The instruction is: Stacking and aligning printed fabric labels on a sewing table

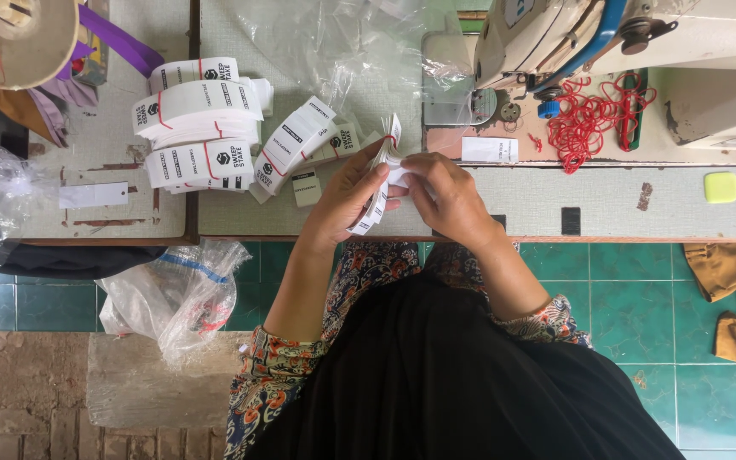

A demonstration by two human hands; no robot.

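Fingers of your left hand (347, 192) clamp the tag stack (379, 183) beside the sewing machine (606, 43); right hand (449, 196) pinches its top tag; keep edges squared.

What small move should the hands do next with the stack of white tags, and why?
Probably wrap a red rubber band around the tag stack. The left hand and right hand grip it together, and the finished bundles nearby are each banded in red.
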